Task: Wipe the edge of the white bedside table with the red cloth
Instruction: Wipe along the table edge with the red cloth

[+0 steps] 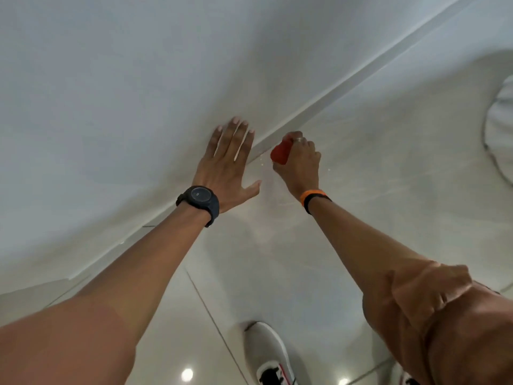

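A plain white surface fills the upper left of the head view; I cannot tell whether it is the bedside table or a wall. Its lower edge runs diagonally as a grey strip. My left hand, with a black watch at the wrist, lies flat and open on the white surface just above that edge. My right hand, with an orange band at the wrist, is closed around the bunched red cloth. The cloth sits right at the edge strip, close to my left fingers.
Glossy pale floor tiles lie below, with light reflections and a few droplets near the cloth. My white shoe stands at the bottom centre. A white rounded object sits at the right border.
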Demonstrator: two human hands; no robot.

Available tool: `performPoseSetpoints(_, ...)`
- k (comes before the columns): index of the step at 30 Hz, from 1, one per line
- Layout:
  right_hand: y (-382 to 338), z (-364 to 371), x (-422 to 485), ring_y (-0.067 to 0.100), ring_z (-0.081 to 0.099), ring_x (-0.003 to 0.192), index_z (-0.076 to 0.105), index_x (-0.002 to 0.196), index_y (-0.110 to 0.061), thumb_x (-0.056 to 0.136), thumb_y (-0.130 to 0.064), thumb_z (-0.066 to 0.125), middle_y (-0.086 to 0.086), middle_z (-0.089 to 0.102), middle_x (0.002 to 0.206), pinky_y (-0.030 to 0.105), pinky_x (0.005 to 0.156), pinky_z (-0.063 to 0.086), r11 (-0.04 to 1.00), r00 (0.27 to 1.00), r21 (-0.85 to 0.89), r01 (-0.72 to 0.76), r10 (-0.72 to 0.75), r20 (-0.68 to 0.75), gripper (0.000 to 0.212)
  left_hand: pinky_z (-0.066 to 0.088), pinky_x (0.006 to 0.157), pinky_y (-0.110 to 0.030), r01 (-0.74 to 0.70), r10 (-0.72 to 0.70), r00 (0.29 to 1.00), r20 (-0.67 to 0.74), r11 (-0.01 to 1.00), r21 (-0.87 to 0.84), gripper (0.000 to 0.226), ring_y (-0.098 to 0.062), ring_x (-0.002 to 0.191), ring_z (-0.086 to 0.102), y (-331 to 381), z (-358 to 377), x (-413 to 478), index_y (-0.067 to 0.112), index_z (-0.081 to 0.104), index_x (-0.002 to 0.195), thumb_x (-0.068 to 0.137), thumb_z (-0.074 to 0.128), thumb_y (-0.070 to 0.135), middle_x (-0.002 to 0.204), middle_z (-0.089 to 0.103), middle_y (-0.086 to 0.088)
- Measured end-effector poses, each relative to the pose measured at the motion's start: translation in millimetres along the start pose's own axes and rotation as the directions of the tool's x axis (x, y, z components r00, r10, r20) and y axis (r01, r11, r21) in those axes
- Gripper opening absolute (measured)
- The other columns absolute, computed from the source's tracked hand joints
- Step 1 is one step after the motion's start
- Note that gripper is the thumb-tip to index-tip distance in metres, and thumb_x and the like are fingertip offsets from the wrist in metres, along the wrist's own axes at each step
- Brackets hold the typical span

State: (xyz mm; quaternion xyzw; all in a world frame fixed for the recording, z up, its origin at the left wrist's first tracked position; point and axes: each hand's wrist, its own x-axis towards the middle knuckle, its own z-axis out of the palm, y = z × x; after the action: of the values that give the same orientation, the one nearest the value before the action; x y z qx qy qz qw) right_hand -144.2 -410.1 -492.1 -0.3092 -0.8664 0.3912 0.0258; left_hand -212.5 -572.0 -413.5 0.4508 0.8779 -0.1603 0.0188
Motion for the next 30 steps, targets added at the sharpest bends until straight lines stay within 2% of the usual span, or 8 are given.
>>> performPoseSetpoints(6,35.2,66.3,28.8,0.033,0.037,0.136,0.057,0.130,-0.014,0.089,-0.046,0.069,0.012,0.038,0.152,0.050,0.103,0.034,0.976,1.000,-0.215,0.009,-0.010,-0.006,0.054,0.004,0.131,-0.043,-0.095,0.117,0.988,-0.097,0.974,0.208,0.099,-0.028,0.160,0.000,-24.6,49.0,-0.2,0.000,0.007,0.165,0.094,0.042,0.059,0.172,0.001,-0.014)
performPoseSetpoints(9,43.9,90.5,19.8,0.038,0.034,0.141,0.048,0.146,-0.011,0.097,-0.040,0.060,0.019,0.036,0.156,0.055,0.113,0.029,0.948,0.997,-0.319,0.011,-0.034,-0.068,0.057,-0.002,0.131,-0.039,-0.127,0.173,0.980,-0.100,0.926,0.354,0.094,-0.026,0.160,-0.005,-36.3,58.9,-0.9,-0.001,0.000,0.165,0.096,0.040,0.050,0.172,-0.008,-0.013)
performPoseSetpoints(13,16.8,131.5,0.9,0.042,0.035,0.143,0.048,0.146,-0.008,0.095,-0.030,0.063,0.023,0.039,0.155,0.061,0.115,0.027,0.961,0.997,-0.275,0.000,-0.020,-0.069,0.057,-0.006,0.130,-0.037,-0.135,0.188,0.979,-0.078,0.888,0.438,0.096,-0.024,0.160,-0.004,-42.4,62.7,3.0,0.000,0.000,0.165,0.094,0.045,0.046,0.172,-0.010,-0.011)
performPoseSetpoints(18,39.0,137.8,-9.3,0.040,0.046,0.136,0.057,0.140,-0.013,0.090,-0.033,0.072,0.018,0.050,0.150,0.058,0.109,0.039,0.915,0.971,-0.347,0.206,-0.236,-0.048,0.055,-0.014,0.128,-0.039,-0.150,0.202,0.978,-0.054,0.856,0.495,0.096,-0.023,0.160,-0.002,-41.8,66.5,4.8,0.000,0.002,0.165,0.094,0.045,0.048,0.173,-0.007,-0.010)
performPoseSetpoints(21,55.3,119.4,16.2,0.039,0.043,0.134,0.055,0.141,-0.021,0.094,-0.047,0.062,0.014,0.044,0.154,0.055,0.104,0.037,0.918,0.979,-0.385,0.096,-0.158,-0.133,0.054,-0.019,0.126,-0.040,-0.144,0.204,0.978,-0.053,0.829,0.540,0.095,-0.022,0.160,-0.003,-43.8,71.2,4.7,0.000,0.000,0.165,0.095,0.041,0.050,0.172,-0.010,-0.010)
performPoseSetpoints(25,32.3,135.2,18.4,0.040,0.045,0.128,0.057,0.138,-0.018,0.088,-0.038,0.068,0.016,0.046,0.151,0.056,0.104,0.036,0.948,0.972,-0.310,-0.068,-0.007,-0.235,0.055,-0.019,0.125,-0.042,-0.152,0.214,0.976,-0.035,0.789,0.595,0.094,-0.021,0.160,-0.001,-44.1,73.2,3.6,0.000,0.000,0.165,0.094,0.042,0.046,0.172,-0.008,-0.010)
performPoseSetpoints(27,16.9,154.2,0.6,0.041,0.048,0.122,0.057,0.137,-0.015,0.086,-0.034,0.069,0.017,0.049,0.147,0.053,0.102,0.038,0.953,0.976,-0.298,-0.046,-0.021,-0.219,0.056,-0.019,0.125,-0.044,-0.163,0.229,0.973,-0.027,0.767,0.621,0.093,-0.022,0.160,0.000,-44.5,73.2,4.3,0.000,0.002,0.165,0.094,0.042,0.044,0.172,-0.006,-0.011)
performPoseSetpoints(30,9.0,177.0,-30.4,0.040,0.052,0.111,0.060,0.133,-0.013,0.086,-0.030,0.072,0.018,0.055,0.139,0.051,0.095,0.043,0.934,0.975,-0.336,0.122,-0.177,-0.138,0.051,-0.021,0.123,-0.047,-0.180,0.244,0.970,-0.006,0.730,0.660,0.091,-0.023,0.160,-0.002,-45.2,73.4,5.6,-0.002,-0.002,0.164,0.096,0.034,0.047,0.172,-0.009,-0.013)
